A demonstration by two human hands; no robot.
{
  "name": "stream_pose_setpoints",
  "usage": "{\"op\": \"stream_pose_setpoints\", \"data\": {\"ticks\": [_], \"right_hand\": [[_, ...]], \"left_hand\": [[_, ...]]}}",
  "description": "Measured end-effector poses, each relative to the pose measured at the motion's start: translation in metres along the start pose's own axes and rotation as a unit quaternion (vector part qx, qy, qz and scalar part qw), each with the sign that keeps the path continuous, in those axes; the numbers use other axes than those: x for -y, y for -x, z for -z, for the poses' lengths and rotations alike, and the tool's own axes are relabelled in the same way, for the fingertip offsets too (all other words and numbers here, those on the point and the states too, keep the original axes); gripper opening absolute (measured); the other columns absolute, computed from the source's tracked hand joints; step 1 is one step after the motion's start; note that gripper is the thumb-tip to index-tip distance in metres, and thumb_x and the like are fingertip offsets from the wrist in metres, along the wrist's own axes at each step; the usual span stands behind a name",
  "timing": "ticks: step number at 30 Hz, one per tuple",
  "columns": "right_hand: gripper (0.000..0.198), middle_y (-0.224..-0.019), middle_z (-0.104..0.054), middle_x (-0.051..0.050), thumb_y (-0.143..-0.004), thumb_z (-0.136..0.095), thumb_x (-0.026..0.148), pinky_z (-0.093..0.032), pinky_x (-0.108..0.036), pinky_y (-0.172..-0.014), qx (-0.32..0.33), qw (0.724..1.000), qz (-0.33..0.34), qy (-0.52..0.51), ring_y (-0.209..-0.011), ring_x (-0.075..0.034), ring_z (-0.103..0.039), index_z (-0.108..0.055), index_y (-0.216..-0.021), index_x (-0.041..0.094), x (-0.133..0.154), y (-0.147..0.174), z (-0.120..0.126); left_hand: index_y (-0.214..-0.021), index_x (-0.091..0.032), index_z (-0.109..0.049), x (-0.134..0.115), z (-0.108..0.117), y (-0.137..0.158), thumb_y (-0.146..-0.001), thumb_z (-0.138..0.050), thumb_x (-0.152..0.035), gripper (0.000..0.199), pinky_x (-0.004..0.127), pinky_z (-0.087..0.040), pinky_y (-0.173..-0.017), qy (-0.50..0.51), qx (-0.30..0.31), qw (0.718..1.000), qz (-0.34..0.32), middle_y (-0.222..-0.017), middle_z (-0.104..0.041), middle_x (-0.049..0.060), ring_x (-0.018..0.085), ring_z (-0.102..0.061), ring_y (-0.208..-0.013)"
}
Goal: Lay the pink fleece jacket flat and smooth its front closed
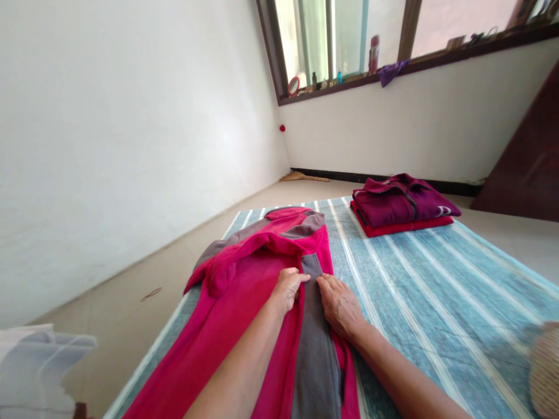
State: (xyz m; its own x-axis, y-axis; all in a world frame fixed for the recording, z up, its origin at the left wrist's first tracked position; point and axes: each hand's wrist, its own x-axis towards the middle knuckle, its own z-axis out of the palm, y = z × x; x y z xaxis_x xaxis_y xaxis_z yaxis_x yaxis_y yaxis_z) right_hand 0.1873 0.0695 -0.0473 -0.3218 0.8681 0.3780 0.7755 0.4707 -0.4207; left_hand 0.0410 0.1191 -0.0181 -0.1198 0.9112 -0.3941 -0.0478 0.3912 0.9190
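A pinkish-red and grey fleece jacket (pixel 266 326) lies spread on a blue striped bed cover (pixel 384 308), its hood or collar end (pixel 290 218) bunched at the far side. A long grey strip (pixel 315 349) runs down the garment's right part. My left hand (pixel 289 289) is closed on the red edge along this strip, thumb resting over the grey cloth. Across from it, my right hand (pixel 343 304) lies palm down at the strip's right edge, fingers fairly flat on the fabric. Its thumb is hidden.
Folded maroon (pixel 406 201) and red (pixel 406 227) garments are stacked at the far right of the bed. A straw-coloured woven object (pixel 545 366) shows at the lower right, and whitish translucent material (pixel 39 366) at the lower left. A white wall (pixel 131 145) rises on the left.
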Motion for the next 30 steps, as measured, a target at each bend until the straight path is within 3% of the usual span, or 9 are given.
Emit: {"op": "stream_pose_setpoints", "data": {"ticks": [8, 19, 30], "right_hand": [[0.032, -0.124, -0.057, -0.012, -0.091, -0.036, 0.007, -0.038, -0.036, -0.096, 0.01, 0.999, -0.001, 0.047, -0.117, -0.024, -0.05, -0.059, -0.11, 0.016, 0.008, -0.001, 0.008], [0.031, -0.123, -0.057, -0.012, -0.091, -0.035, 0.008, -0.04, -0.036, -0.091, 0.012, 0.997, 0.01, 0.072, -0.114, -0.024, -0.051, -0.059, -0.107, 0.018, 0.005, 0.0, 0.002], [0.028, -0.124, -0.056, -0.012, -0.091, -0.037, 0.009, -0.039, -0.035, -0.093, 0.026, 0.997, 0.008, 0.068, -0.116, -0.024, -0.049, -0.059, -0.107, 0.017, 0.008, -0.002, 0.006]], "left_hand": [[-0.061, -0.019, -0.048, -0.01, 0.001, -0.012, -0.055, -0.07, -0.022, 0.023, 0.022, -0.038, -0.041, -0.042, -0.012, 0.999, 0.0, -0.046, -0.051, -0.006, 0.012, -0.051, -0.04], [-0.063, -0.017, -0.057, -0.007, -0.003, -0.021, -0.051, -0.062, -0.011, 0.014, 0.02, -0.035, -0.05, -0.07, -0.061, 0.988, -0.121, -0.052, -0.053, -0.006, 0.01, -0.05, -0.05], [-0.053, -0.017, -0.05, -0.013, -0.006, -0.03, -0.049, -0.064, -0.005, 0.018, 0.019, -0.027, -0.046, -0.129, -0.133, 0.97, -0.156, -0.049, -0.044, -0.008, 0.008, -0.04, -0.05]]}}
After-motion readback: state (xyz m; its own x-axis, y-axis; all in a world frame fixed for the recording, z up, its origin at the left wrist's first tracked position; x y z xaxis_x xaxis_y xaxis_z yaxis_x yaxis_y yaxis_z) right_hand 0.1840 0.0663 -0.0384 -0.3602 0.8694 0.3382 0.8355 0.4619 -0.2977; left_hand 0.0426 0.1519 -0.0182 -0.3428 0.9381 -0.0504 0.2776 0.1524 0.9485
